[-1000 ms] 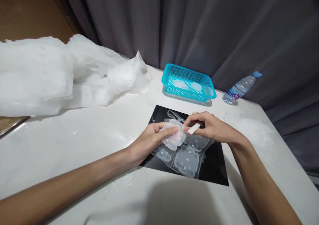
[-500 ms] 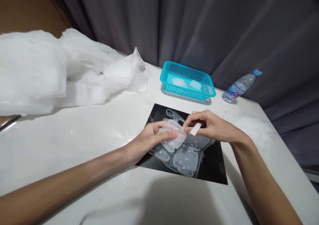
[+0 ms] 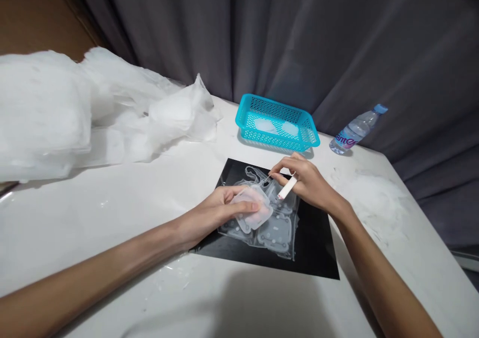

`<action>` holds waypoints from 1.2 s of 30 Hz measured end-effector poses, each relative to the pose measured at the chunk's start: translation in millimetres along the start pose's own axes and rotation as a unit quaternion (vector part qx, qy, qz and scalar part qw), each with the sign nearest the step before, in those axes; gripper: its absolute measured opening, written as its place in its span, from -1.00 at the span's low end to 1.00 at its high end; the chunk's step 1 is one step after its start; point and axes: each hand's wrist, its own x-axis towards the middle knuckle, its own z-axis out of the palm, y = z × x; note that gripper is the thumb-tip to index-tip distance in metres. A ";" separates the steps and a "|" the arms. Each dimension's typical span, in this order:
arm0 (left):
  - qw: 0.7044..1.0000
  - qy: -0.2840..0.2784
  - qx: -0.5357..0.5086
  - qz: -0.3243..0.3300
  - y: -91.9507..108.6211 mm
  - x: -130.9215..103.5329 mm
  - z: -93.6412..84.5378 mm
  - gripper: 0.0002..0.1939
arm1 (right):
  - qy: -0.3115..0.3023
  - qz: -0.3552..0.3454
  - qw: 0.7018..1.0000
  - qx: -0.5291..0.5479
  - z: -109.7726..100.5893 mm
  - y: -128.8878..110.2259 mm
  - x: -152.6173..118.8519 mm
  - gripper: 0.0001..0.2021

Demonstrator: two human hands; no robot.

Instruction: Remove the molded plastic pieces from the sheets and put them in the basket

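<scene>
My left hand [image 3: 228, 205] pinches a translucent, rounded-square plastic piece [image 3: 250, 222], thumb on top and fingers behind it. Just above and right of that piece, my right hand [image 3: 299, 178] has its thumb and forefinger together on what looks like a thin strand at the piece's upper edge. A narrow white stick-like tool [image 3: 287, 187] is tucked in the same hand, its end pointing down and left; its kind is not clear. Below both hands, several similar translucent pieces [image 3: 275, 232], joined by clear film with looped strands, lie on a black sheet [image 3: 316, 248].
A blue perforated basket [image 3: 277, 141] holding two whitish pieces stands behind the sheet. To its right is a water bottle [image 3: 352, 132]. Crumpled white plastic bags [image 3: 112, 123] fill the back left. A pile of clear scraps [image 3: 370, 198] lies at right on the white table [image 3: 130, 203].
My right hand has moved slightly up and left, away from the held piece, drawing the thin strand. The joined pieces on the sheet have shifted left. The view has shifted a little.
</scene>
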 end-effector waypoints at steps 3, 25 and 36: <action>0.998 0.022 0.056 0.014 -0.1 3.4 -7.1 -0.71 | -0.041 -0.008 0.998 0.043 -6.9 -5.5 -0.4 -0.90; 0.920 -0.070 0.364 0.125 -1.0 -18.7 6.9 -0.58 | 0.020 -0.033 0.999 0.037 29.4 -1.6 3.2 -0.86; 0.840 -0.012 0.469 0.272 8.3 -18.3 -10.5 -0.70 | -0.128 -0.029 0.978 0.162 -19.7 -49.7 -8.3 -0.89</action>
